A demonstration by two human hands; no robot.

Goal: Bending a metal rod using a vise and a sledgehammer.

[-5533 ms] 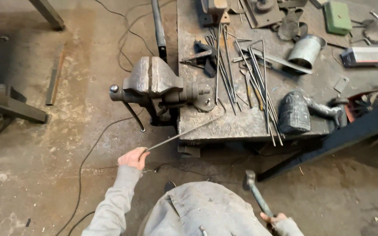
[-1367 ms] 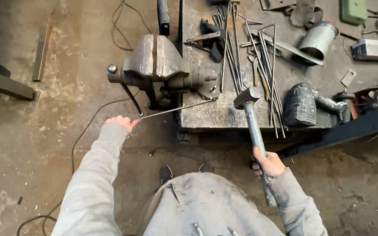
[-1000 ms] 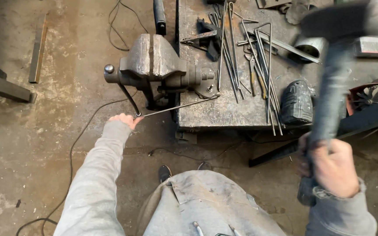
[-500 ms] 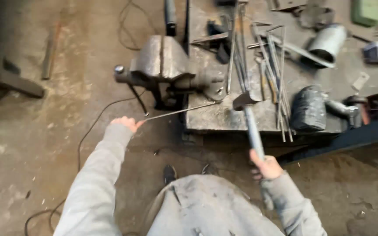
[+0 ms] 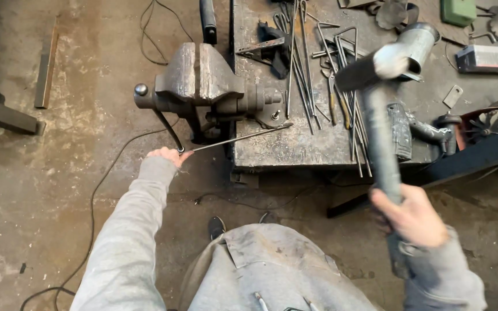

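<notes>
Raised again from the bench edge where it had been half a second earlier, the hammer (image 5: 378, 109) was gripped low on its handle in the closed right hand (image 5: 413, 216), its head blurred. The left hand (image 5: 167, 156) was pinched shut on a thin steel rod (image 5: 240, 137), which was laid across the workbench (image 5: 295, 151) corner beside the vise (image 5: 203, 80), near loose rods (image 5: 304, 69).

Stained concrete floor (image 5: 59, 190) (cables trailing); cluttered steel workbench (image 5: 295, 151).
</notes>
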